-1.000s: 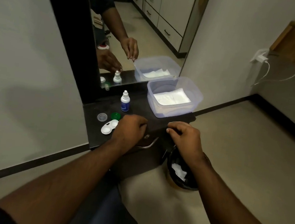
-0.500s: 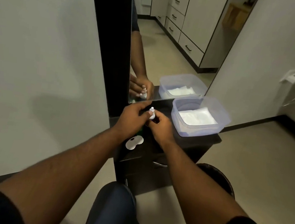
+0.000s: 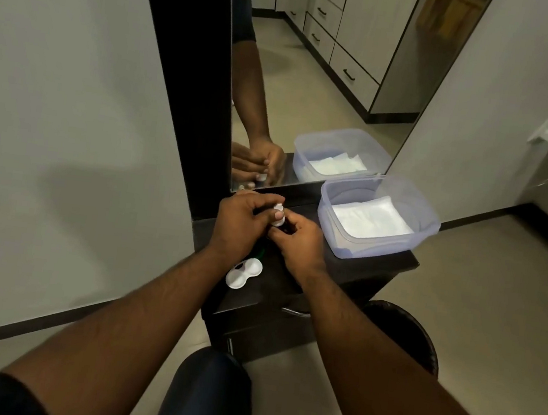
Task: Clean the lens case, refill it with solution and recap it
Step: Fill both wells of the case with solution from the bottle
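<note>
The white two-well lens case lies uncapped on the dark cabinet top, just below my hands. Both hands meet over the small solution bottle, of which only the white top shows. My left hand curls around the bottle from the left, thumb near its cap. My right hand grips it from the right and below. A sliver of the green cap peeks out under my left hand. The other cap is hidden.
A clear plastic tub holding folded white tissues sits at the right end of the cabinet top. A mirror stands behind. A black bin is on the floor to the right. My knee is below.
A second ago both hands rested near the cabinet's front edge and the bottle stood alone. They have since taken up the bottle and hold it together; the view shifted closer.
</note>
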`<action>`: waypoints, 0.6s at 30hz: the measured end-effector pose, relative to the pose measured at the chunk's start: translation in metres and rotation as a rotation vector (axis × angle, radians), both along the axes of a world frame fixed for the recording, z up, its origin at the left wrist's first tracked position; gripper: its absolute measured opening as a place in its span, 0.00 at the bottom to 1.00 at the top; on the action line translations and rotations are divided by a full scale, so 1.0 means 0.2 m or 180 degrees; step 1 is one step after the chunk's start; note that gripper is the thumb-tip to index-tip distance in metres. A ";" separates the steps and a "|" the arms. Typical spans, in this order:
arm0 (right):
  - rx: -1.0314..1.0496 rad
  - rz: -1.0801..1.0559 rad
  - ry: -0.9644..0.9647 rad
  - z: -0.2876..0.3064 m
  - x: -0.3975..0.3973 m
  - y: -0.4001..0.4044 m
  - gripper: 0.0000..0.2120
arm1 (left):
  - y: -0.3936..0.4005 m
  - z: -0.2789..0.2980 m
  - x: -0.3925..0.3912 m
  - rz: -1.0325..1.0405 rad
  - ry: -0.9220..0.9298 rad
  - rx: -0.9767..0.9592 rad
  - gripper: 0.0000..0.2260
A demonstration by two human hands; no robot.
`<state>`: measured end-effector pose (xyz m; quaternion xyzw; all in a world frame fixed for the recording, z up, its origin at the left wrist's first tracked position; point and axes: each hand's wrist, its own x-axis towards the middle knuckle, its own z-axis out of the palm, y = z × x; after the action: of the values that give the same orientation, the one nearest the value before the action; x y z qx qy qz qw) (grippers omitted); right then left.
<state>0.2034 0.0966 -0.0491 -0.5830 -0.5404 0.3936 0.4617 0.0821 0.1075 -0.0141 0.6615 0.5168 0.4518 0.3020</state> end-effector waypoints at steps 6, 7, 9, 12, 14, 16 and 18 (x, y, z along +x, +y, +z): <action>-0.0067 -0.0044 -0.0178 0.01 0.00 0.00 0.21 | -0.03 0.01 0.02 0.0155 0.0263 0.0457 0.21; -0.0088 -0.0015 -0.0166 0.01 0.00 0.00 0.21 | -0.04 0.01 0.03 -0.0008 0.0207 0.0337 0.27; -0.0105 0.0031 -0.0144 0.01 0.01 0.00 0.21 | -0.06 0.01 0.03 -0.0238 0.0026 0.0117 0.33; -0.0161 0.0022 -0.0012 0.02 0.01 0.00 0.18 | -0.09 0.00 0.03 0.0164 0.0018 0.0201 0.27; -0.0109 -0.0003 0.0001 0.02 0.00 -0.01 0.15 | -0.10 0.01 0.01 0.0577 0.0013 0.0225 0.21; -0.0085 -0.0033 -0.0010 0.03 0.00 -0.01 0.16 | -0.10 0.02 0.01 0.0534 -0.0001 0.0165 0.22; -0.0097 -0.0055 -0.0042 0.03 0.00 -0.01 0.19 | -0.09 0.03 0.02 0.0065 0.0086 0.0054 0.27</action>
<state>0.2032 0.0945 -0.0438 -0.5972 -0.5324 0.3939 0.4525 0.0857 0.0898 -0.0076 0.6648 0.5237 0.4502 0.2848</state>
